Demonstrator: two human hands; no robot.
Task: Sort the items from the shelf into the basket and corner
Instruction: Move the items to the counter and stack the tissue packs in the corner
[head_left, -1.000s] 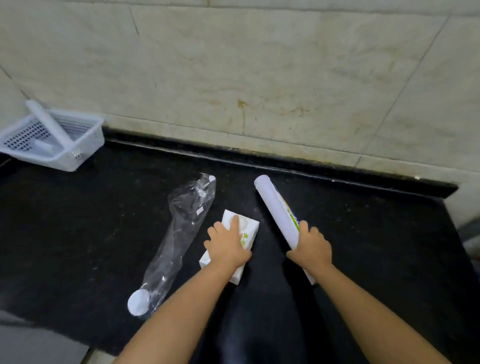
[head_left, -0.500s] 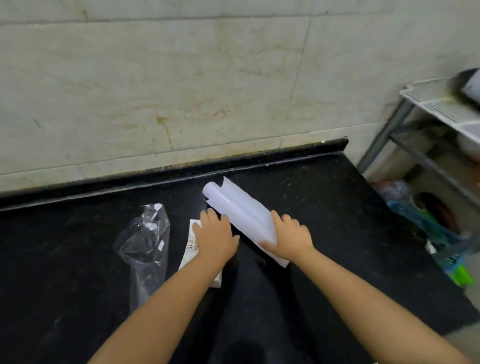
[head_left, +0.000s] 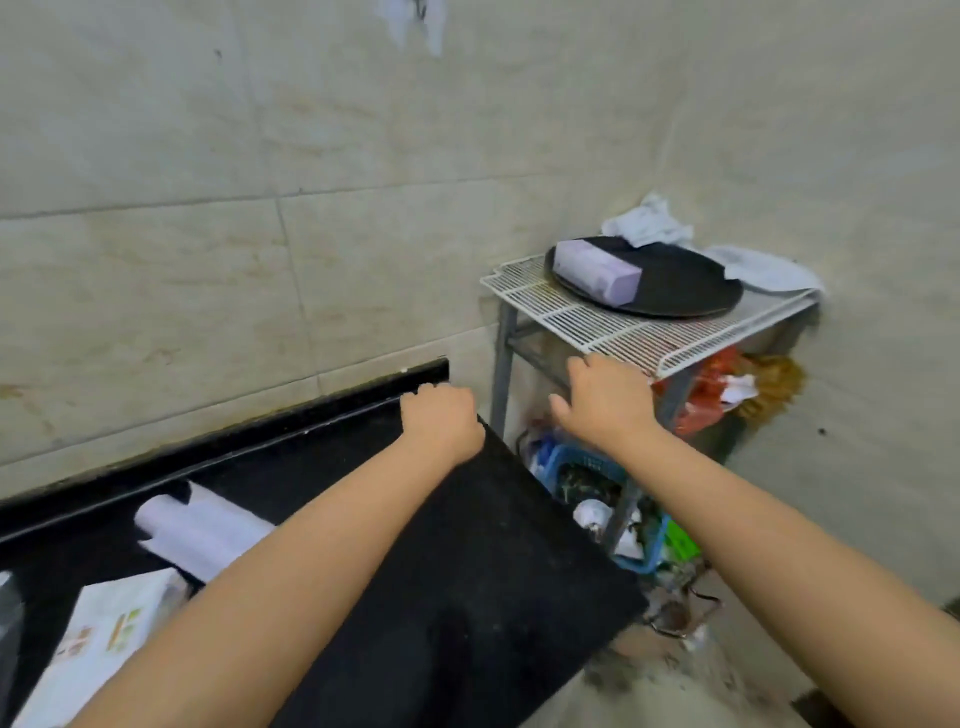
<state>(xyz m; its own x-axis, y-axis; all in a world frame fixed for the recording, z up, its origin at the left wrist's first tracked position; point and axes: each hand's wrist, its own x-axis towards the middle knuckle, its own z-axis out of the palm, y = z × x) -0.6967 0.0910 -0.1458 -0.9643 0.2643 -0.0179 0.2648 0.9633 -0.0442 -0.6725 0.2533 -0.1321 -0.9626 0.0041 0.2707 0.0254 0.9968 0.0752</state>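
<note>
A white wire shelf (head_left: 613, 325) stands at the right against the wall. On it lies a round black pan (head_left: 670, 286) holding a purple box (head_left: 597, 270). My right hand (head_left: 605, 400) reaches toward the shelf's front edge, fingers apart, holding nothing. My left hand (head_left: 441, 421) hovers over the counter's far right corner, fingers curled, empty. A white paper roll (head_left: 200, 530) and a white carton (head_left: 104, 629) lie on the black counter (head_left: 467, 561) at the lower left.
White cloths (head_left: 649, 223) lie at the back of the shelf. Under it sit a blue basket (head_left: 587, 467) of clutter and red bags (head_left: 701, 395). A clear plastic bag's edge (head_left: 8, 608) shows at far left. A tiled wall runs behind.
Both hands let go of the carton and the paper roll and moved right toward the wire shelf. The view swung right, so the shelf is now near and the items lie at lower left.
</note>
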